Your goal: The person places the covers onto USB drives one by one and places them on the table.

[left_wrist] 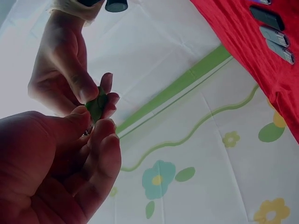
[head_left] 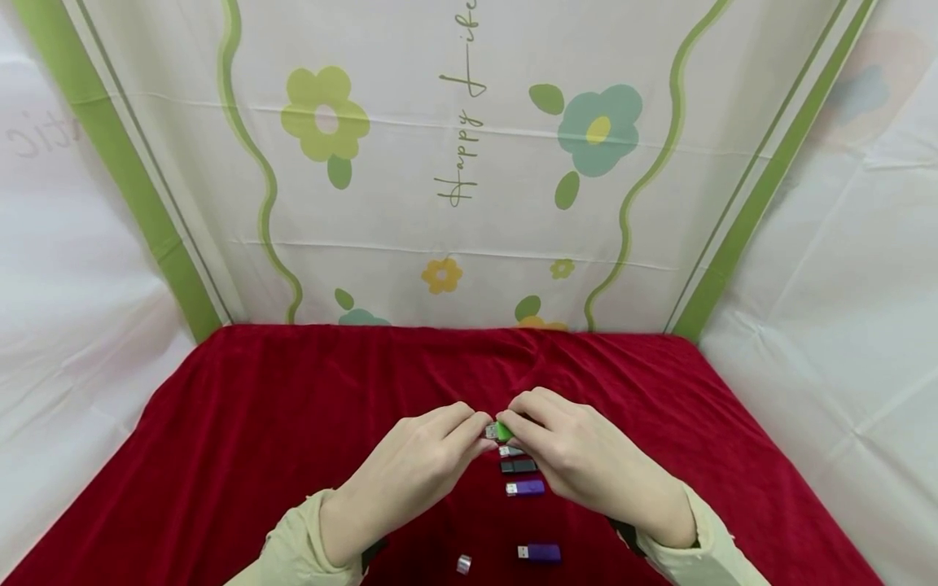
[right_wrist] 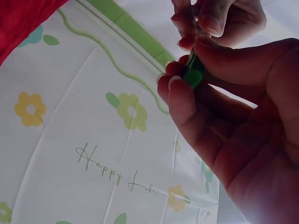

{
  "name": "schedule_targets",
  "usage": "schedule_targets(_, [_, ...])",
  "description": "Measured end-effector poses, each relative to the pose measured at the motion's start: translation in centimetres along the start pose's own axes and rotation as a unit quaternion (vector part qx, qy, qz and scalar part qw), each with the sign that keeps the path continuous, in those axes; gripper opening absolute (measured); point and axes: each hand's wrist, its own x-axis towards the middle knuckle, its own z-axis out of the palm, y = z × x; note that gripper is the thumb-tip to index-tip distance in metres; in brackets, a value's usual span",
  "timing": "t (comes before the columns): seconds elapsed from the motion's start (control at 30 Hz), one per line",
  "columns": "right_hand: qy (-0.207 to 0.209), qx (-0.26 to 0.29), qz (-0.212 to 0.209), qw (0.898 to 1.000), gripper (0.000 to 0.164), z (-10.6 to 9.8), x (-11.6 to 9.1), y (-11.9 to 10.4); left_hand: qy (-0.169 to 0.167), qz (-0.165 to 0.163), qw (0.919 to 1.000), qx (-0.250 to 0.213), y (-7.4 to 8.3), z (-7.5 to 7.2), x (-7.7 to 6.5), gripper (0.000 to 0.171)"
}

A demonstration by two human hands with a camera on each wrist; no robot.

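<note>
Both hands meet over the red cloth with a green USB flash drive (head_left: 504,431) between them. My right hand (head_left: 579,448) pinches its green body between thumb and fingers, also seen in the right wrist view. At the drive's other end, my left hand (head_left: 421,456) pinches a clear, silvery cap (head_left: 492,431). Fingertips cover much of the cap, so how far it sits over the plug cannot be told. In the left wrist view the green drive (left_wrist: 96,105) shows between the two hands' fingertips.
Below the hands lie a grey USB drive (head_left: 510,450), a black one (head_left: 518,466) and a purple one (head_left: 525,487). Nearer are a purple drive (head_left: 540,553) with its metal plug bare and a small clear cap (head_left: 464,563). Printed white curtains (head_left: 396,195) surround the red cloth (head_left: 293,407).
</note>
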Motion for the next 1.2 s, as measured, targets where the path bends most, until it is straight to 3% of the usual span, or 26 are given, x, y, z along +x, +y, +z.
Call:
schedule_targets(0.2, [-0.011,0.002,0.0,1.0,0.022,0.0,-0.1,0.3,-0.022,-0.013,0.9997,-0.001,0.1,0.3,-0.1,0.015])
schedule_targets(0.43, [-0.04,0.034,0.017,0.998,0.014,-0.3,-0.4,0.7,-0.02,-0.014,0.9997,-0.006,0.0,0.5,-0.1,0.015])
schedule_targets(0.67, [-0.045,0.071,0.024,0.996,0.012,-0.6,-0.4,1.0,-0.022,-0.021,0.9992,-0.028,-0.2,0.2,-0.1,0.013])
schedule_targets(0.8, [-0.048,0.078,0.025,0.996,0.023,-0.7,-0.3,1.0,-0.021,-0.022,0.999,-0.033,-0.4,0.1,-0.1,0.013])
schedule_targets(1.2, [-0.05,0.084,0.029,0.995,0.018,-0.6,-0.4,1.0,-0.032,-0.034,0.9983,-0.034,-0.2,-0.1,-0.2,0.015])
